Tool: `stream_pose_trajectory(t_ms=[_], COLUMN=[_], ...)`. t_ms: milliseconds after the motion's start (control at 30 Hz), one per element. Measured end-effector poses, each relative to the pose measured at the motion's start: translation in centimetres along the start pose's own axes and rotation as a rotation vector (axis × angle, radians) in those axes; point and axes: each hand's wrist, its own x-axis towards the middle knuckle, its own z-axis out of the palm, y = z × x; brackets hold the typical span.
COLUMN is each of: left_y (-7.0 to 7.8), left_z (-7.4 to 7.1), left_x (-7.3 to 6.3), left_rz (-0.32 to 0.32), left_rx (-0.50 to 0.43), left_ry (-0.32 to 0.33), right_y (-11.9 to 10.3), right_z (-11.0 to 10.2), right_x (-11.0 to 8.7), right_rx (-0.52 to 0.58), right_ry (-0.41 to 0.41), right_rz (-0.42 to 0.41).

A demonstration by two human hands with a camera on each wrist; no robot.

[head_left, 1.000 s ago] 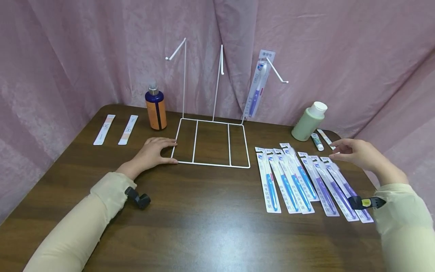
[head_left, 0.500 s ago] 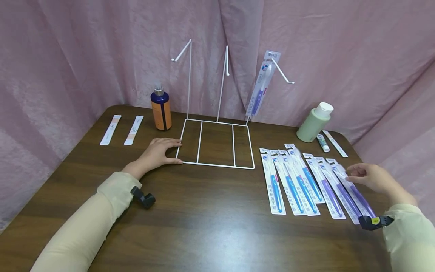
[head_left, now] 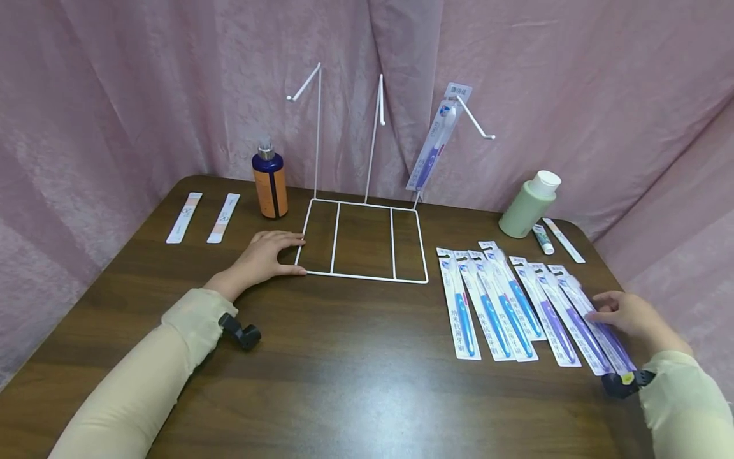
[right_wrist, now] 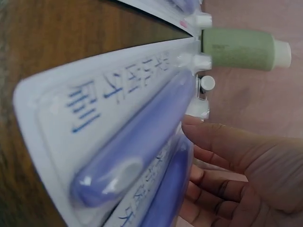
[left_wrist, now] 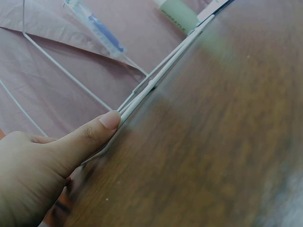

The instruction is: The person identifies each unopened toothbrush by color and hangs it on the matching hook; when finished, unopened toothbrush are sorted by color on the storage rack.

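At the front left corner of a white wire rack (head_left: pixel 367 277), my left hand (head_left: pixel 260 258) holds the base, thumb on the front wire and fingers at the side wire. In the left wrist view, the thumb (left_wrist: pixel 90 139) presses along the wire. My right hand (head_left: pixel 633 319) is low over the rightmost packaged purple toothbrush (head_left: pixel 610 341), thumb and loosely bent fingers apart at the pack's edges. In the right wrist view, the thumb (right_wrist: pixel 218 139) is near that pack; firm contact cannot be told. Another packaged purple toothbrush (head_left: pixel 436 143) hangs from the rack's right hook.
Several packaged blue toothbrushes (head_left: pixel 464 312) and purple ones lie in a row. A green bottle (head_left: pixel 527 207), a small tube (head_left: pixel 542 239) and a slim white packet (head_left: pixel 564 241) are behind them. An orange bottle (head_left: pixel 269 185) and two sachets (head_left: pixel 185 217) stand or lie left of the rack.
My right hand has come down and toward me from beside the slim packet to the rightmost purple toothbrush pack. The left hand stays at the rack corner; the hanging pack tilts slightly more.
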Motion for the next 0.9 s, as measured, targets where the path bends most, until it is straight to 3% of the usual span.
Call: stream_pose_trajectory(t_ms=[533,900], left_y=[0.1,0.1], left_z=[0.0,-0.1], left_x=[-0.1,-0.1], left_rz=[0.007,0.009], left_rx=[0.005,-0.013], left_ry=[0.01,0.022], right_y=[-0.1,-1.9], right_z=[-0.2,-4.0], right_x=[-0.2,-0.9], right_rx=[0.007,0.004], right_ry=[0.045,0.138], right_rz=[0.023,0.068])
